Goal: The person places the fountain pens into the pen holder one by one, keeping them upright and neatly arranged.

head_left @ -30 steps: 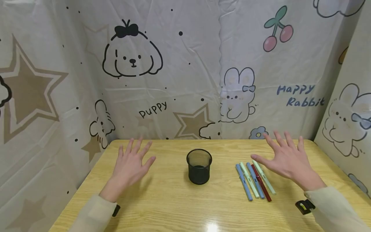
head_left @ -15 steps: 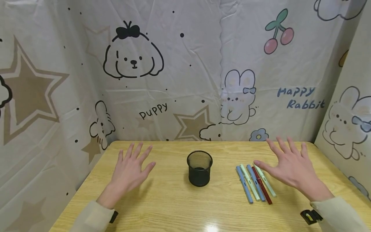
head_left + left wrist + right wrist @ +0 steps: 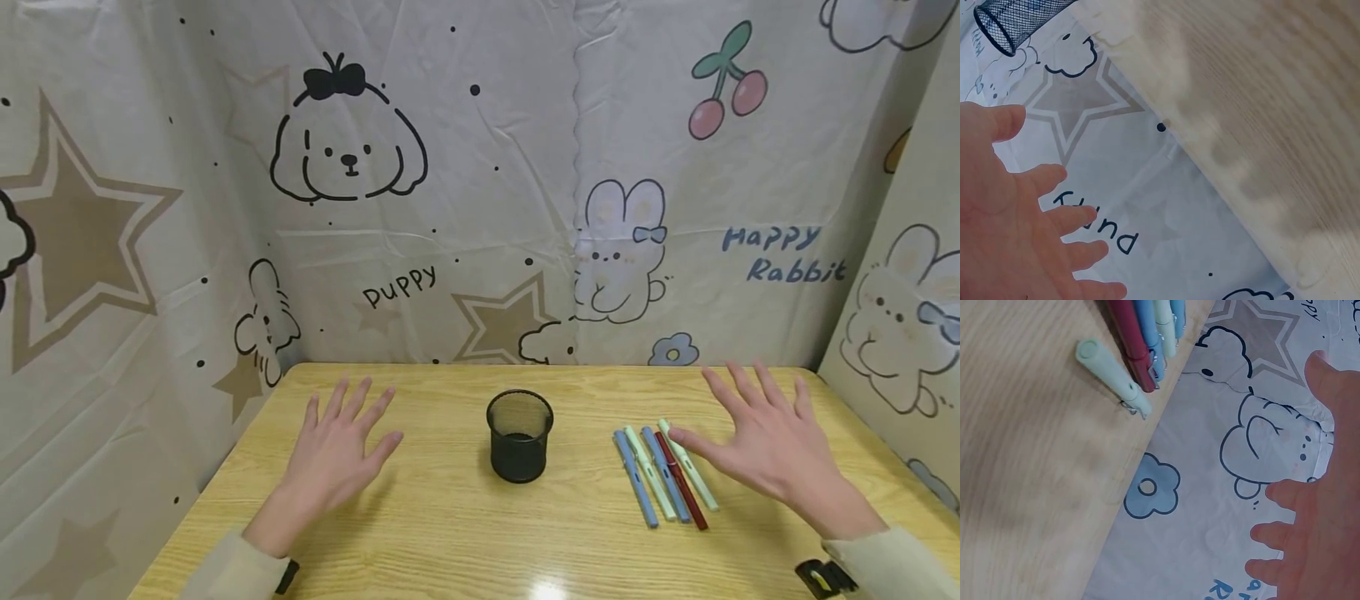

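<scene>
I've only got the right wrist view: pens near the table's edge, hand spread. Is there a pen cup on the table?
Observer: Yes, a black mesh cup stands upright mid-table, to the left of the pens and apart from them.
Operator: Anything in it?
Observer: No pens stick out of it; all five lie side by side on the table.
Operator: And the other hand?
Observer: The left hand is on the cup's far side, fingers spread, holding nothing.
</scene>
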Demonstrator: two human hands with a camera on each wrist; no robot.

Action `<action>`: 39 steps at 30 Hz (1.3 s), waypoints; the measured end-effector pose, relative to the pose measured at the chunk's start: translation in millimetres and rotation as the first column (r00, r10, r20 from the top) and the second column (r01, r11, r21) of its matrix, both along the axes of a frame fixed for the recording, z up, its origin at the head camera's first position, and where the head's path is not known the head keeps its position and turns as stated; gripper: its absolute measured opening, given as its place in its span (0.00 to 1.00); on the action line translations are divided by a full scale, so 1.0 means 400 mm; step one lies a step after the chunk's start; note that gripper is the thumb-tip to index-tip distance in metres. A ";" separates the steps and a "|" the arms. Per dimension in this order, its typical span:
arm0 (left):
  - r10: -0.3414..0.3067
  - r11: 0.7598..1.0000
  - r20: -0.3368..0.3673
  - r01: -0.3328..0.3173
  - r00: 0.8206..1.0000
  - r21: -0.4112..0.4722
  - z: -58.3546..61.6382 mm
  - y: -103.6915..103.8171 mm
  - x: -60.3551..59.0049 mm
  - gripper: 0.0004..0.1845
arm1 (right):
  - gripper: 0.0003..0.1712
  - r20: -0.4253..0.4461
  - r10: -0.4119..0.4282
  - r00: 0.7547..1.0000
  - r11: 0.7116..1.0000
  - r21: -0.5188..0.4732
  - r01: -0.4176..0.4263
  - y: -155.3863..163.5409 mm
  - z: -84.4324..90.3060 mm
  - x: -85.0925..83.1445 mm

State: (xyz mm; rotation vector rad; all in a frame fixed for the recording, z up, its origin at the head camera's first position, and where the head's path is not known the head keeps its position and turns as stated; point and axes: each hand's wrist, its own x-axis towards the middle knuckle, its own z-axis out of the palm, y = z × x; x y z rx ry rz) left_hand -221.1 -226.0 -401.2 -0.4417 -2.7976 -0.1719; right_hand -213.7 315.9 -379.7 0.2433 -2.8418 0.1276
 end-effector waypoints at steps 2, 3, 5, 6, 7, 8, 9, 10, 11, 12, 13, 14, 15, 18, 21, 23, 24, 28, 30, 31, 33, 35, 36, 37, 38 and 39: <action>0.001 1.000 0.006 -0.001 1.000 0.000 -0.001 0.000 0.007 0.37 | 0.64 -0.002 0.002 1.000 1.000 0.002 -0.002 0.005 -0.004 0.003; 0.001 1.000 0.007 -0.001 1.000 0.002 -0.002 -0.001 0.010 0.37 | 0.64 -0.004 0.003 1.000 1.000 0.004 -0.003 0.007 -0.006 0.005; -0.001 1.000 0.009 0.001 1.000 0.004 -0.006 -0.001 0.016 0.37 | 0.64 -0.004 0.006 1.000 1.000 0.007 -0.006 0.012 -0.010 0.009; -0.005 1.000 0.008 0.005 1.000 0.005 -0.007 -0.001 0.019 0.37 | 0.64 -0.005 0.008 1.000 1.000 0.009 -0.008 0.014 -0.012 0.011; -0.010 1.000 0.011 0.010 1.000 0.007 -0.009 -0.001 0.023 0.37 | 0.64 -0.008 0.009 1.000 1.000 0.010 -0.009 0.016 -0.013 0.013; -0.016 1.000 0.013 0.016 1.000 0.005 -0.011 0.001 0.027 0.37 | 0.64 -0.011 0.011 1.000 1.000 0.012 -0.011 0.017 -0.015 0.014; -0.025 1.000 0.014 0.025 1.000 0.010 -0.013 0.002 0.030 0.38 | 0.64 -0.017 0.014 1.000 1.000 0.013 -0.013 0.019 -0.017 0.015; -0.033 0.999 0.016 0.033 0.999 0.012 -0.014 0.005 0.034 0.38 | 0.64 -0.023 0.017 1.000 1.000 0.014 -0.017 0.022 -0.018 0.017; -0.042 0.999 0.020 0.042 0.999 0.017 -0.016 0.008 0.037 0.38 | 0.64 -0.031 0.021 0.999 1.000 0.016 -0.021 0.025 -0.020 0.019; -0.051 0.999 0.023 0.050 0.998 0.021 -0.018 0.012 0.041 0.39 | 0.64 -0.039 0.026 0.999 1.000 0.018 -0.025 0.028 -0.022 0.021; -0.059 0.998 0.026 0.058 0.998 0.028 -0.020 0.016 0.045 0.39 | 0.64 -0.046 0.031 0.998 0.999 0.018 -0.030 0.031 -0.024 0.024; -0.066 0.997 0.027 0.065 0.997 0.035 -0.021 0.020 0.048 0.40 | 0.64 -0.050 0.037 0.998 0.999 0.020 -0.036 0.035 -0.027 0.025; -0.073 0.996 0.027 0.071 0.997 0.044 -0.022 0.025 0.052 0.40 | 0.63 -0.056 0.042 0.998 0.999 0.021 -0.041 0.038 -0.030 0.028; -0.089 0.994 0.033 0.086 0.996 0.073 -0.026 0.039 0.061 0.41 | 0.63 -0.066 0.053 0.996 0.998 0.023 -0.052 0.046 -0.036 0.036; -0.108 0.988 0.051 0.102 0.993 0.118 -0.027 0.057 0.068 0.44 | 0.61 -0.059 0.055 0.997 0.998 0.013 -0.054 0.050 -0.041 0.043; -0.129 0.977 0.074 0.114 0.989 0.179 -0.027 0.070 0.070 0.47 | 0.59 -0.035 0.051 0.998 0.999 0.002 -0.051 0.052 -0.044 0.046; -0.139 0.969 0.093 0.115 0.986 0.218 -0.026 0.077 0.070 0.48 | 0.58 -0.021 0.049 0.999 0.999 -0.009 -0.049 0.053 -0.045 0.047; -0.167 0.924 0.181 0.090 0.969 0.371 -0.027 0.108 0.066 0.52 | 0.53 0.034 0.036 0.999 0.999 -0.030 -0.035 0.055 -0.048 0.049; -0.172 0.900 0.219 0.063 0.960 0.431 -0.028 0.124 0.061 0.52 | 0.50 0.053 0.031 0.998 0.999 -0.041 -0.029 0.057 -0.052 0.049; -0.176 0.890 0.230 0.055 0.957 0.453 -0.030 0.132 0.057 0.52 | 0.49 0.060 0.032 0.998 0.999 -0.044 -0.029 0.059 -0.054 0.048; -0.192 0.866 0.238 0.050 0.952 0.498 -0.032 0.147 0.047 0.52 | 0.45 0.073 0.037 0.997 0.998 -0.062 -0.033 0.061 -0.060 0.045; -0.217 0.838 0.237 0.056 0.947 0.543 -0.032 0.160 0.038 0.53 | 0.43 0.079 0.048 0.996 0.995 -0.094 -0.041 0.062 -0.065 0.042; -0.232 0.826 0.233 0.064 0.945 0.561 -0.032 0.166 0.032 0.53 | 0.42 0.081 0.055 0.995 0.993 -0.108 -0.046 0.062 -0.067 0.039; -0.248 0.813 0.229 0.074 0.941 0.578 -0.031 0.172 0.026 0.54 | 0.41 0.088 0.058 0.994 0.991 -0.122 -0.047 0.063 -0.069 0.036; -0.270 0.796 0.227 0.084 0.936 0.600 -0.031 0.177 0.019 0.54 | 0.41 0.100 0.061 0.993 0.989 -0.137 -0.047 0.063 -0.069 0.032; -0.296 0.778 0.228 0.096 0.928 0.621 -0.031 0.181 0.011 0.55 | 0.41 0.110 0.065 0.992 0.987 -0.150 -0.048 0.063 -0.068 0.028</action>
